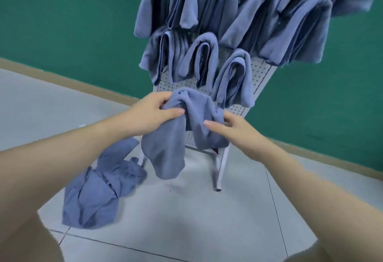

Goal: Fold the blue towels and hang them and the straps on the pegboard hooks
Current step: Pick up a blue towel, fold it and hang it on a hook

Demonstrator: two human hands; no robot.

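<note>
A blue towel (pixel 172 143) hangs folded over in front of the lower part of the white pegboard (pixel 259 73). My left hand (pixel 153 112) grips its top left fold, thumb over the cloth. My right hand (pixel 230 129) touches the towel's right side with its thumb stretched across it; the fingers are hidden behind the cloth. Several folded blue towels (pixel 234 33) hang in rows on the pegboard above. A heap of loose blue towels (pixel 99 193) lies on the floor at the lower left. No straps are visible.
The pegboard stands on white metal legs (pixel 219 170) on a grey tiled floor (pixel 196 220). A green wall (pixel 72 23) with a tan skirting strip runs behind it.
</note>
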